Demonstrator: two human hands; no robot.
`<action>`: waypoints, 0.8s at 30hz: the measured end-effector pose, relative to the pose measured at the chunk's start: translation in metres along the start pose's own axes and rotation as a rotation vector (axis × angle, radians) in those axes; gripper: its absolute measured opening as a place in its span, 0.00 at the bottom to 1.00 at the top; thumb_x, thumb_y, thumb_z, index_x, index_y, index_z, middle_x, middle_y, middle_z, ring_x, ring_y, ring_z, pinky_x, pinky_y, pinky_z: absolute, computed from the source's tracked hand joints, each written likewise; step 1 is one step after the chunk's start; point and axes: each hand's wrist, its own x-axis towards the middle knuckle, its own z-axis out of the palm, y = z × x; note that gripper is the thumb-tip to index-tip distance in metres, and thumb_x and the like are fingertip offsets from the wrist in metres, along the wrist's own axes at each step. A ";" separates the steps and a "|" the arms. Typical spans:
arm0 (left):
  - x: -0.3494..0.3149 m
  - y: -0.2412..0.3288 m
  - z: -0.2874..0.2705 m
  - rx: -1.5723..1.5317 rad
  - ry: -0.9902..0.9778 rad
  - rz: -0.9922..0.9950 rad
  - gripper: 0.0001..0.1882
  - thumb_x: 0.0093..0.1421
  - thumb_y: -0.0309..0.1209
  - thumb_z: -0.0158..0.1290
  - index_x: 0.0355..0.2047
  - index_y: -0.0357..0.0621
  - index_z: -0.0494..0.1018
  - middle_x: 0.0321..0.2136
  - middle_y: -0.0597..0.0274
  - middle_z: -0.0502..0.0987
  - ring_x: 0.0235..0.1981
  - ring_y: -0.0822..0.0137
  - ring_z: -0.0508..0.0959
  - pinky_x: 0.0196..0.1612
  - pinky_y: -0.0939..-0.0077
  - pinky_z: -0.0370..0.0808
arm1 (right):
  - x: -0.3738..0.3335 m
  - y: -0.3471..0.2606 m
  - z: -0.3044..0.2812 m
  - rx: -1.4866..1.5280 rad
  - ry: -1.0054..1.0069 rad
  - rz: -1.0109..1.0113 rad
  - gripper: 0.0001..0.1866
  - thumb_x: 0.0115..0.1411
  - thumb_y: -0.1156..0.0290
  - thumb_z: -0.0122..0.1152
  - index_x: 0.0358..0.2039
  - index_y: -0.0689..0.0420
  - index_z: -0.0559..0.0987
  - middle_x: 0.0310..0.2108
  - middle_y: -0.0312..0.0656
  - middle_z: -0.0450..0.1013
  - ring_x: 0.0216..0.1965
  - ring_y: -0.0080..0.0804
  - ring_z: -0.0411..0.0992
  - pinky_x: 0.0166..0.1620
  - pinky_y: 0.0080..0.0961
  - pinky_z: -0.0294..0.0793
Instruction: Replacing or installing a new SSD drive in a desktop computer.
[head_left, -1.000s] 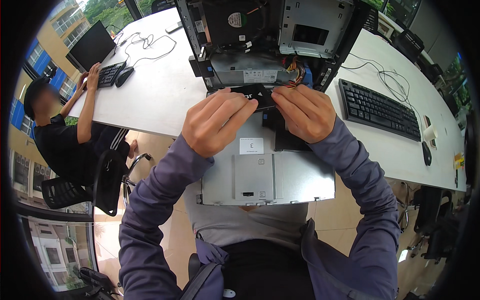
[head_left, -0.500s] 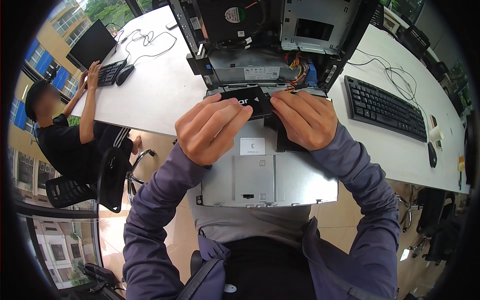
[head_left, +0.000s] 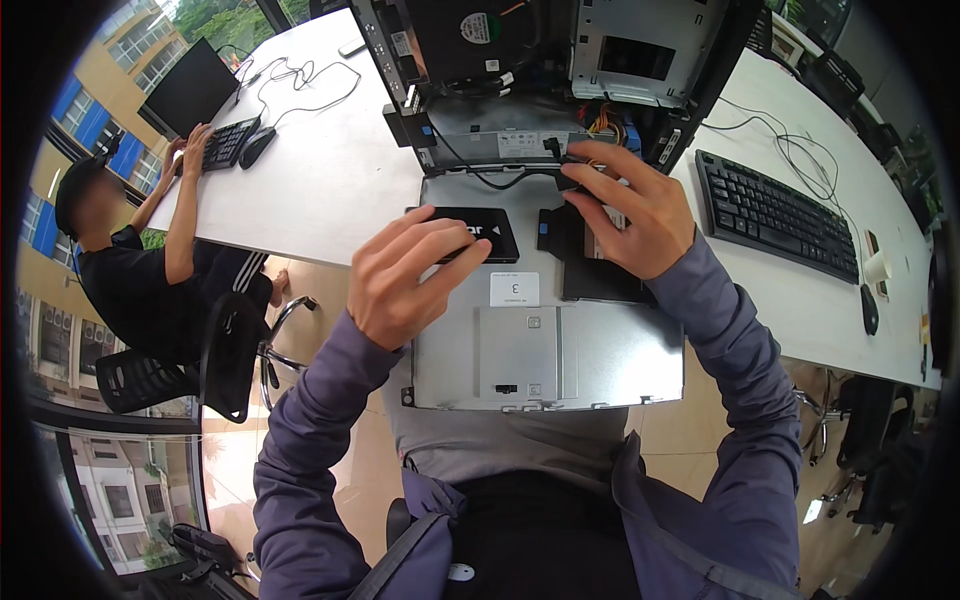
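Note:
My left hand (head_left: 415, 275) has its fingers closed over the left end of a black solid-state drive (head_left: 495, 228), low over or resting on a silver metal panel (head_left: 450, 340). Part of the drive is hidden under my fingers. Farther right, my right hand (head_left: 635, 210) pinches a thin black cable (head_left: 495, 185) by its end. A small black connector (head_left: 552, 147) shows at those fingertips, apart from the drive. Beneath the right hand lies a black drive bracket (head_left: 590, 280) with a blue tab, partly covered. A white label (head_left: 514, 289) is stuck on the panel.
The computer case (head_left: 540, 95) stands beyond the panel, its inside and colored wires exposed. A black keyboard (head_left: 775, 215) and mouse (head_left: 868, 310) lie to the right, with a cup (head_left: 877, 266). At far left a person (head_left: 130, 240) sits typing at another keyboard (head_left: 228, 145).
My hands have moved apart: the right has drawn the cable end away from the drive, up and right. My left hand and the drive are slightly lower, near the panel.

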 end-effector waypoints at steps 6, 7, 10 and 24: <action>-0.012 -0.004 0.010 -0.071 -0.154 -0.081 0.18 0.41 0.19 0.64 0.36 0.45 0.85 0.37 0.61 0.81 0.44 0.58 0.83 0.53 0.58 0.82 | -0.005 -0.017 -0.020 0.103 0.069 0.035 0.13 0.55 0.79 0.71 0.42 0.60 0.82 0.44 0.45 0.80 0.33 0.39 0.81 0.35 0.29 0.81; -0.012 -0.005 0.010 -0.074 -0.154 -0.082 0.18 0.41 0.19 0.64 0.36 0.45 0.85 0.37 0.61 0.81 0.44 0.58 0.83 0.53 0.58 0.82 | -0.007 -0.018 -0.023 0.102 0.067 0.036 0.13 0.55 0.79 0.71 0.42 0.60 0.82 0.44 0.45 0.80 0.33 0.39 0.81 0.35 0.29 0.81; -0.014 -0.008 0.010 -0.195 -0.231 -0.152 0.17 0.46 0.20 0.65 0.38 0.46 0.85 0.42 0.60 0.81 0.50 0.55 0.81 0.58 0.56 0.78 | -0.017 -0.021 -0.034 0.109 0.090 0.019 0.11 0.55 0.81 0.71 0.40 0.62 0.83 0.41 0.46 0.81 0.35 0.41 0.82 0.36 0.28 0.81; -0.012 -0.018 -0.066 -0.243 -0.126 -0.459 0.22 0.56 0.26 0.66 0.52 0.37 0.80 0.52 0.48 0.80 0.53 0.52 0.80 0.57 0.63 0.75 | -0.076 -0.040 -0.099 0.098 0.150 0.392 0.11 0.57 0.84 0.67 0.42 0.65 0.84 0.40 0.49 0.82 0.37 0.38 0.80 0.42 0.27 0.77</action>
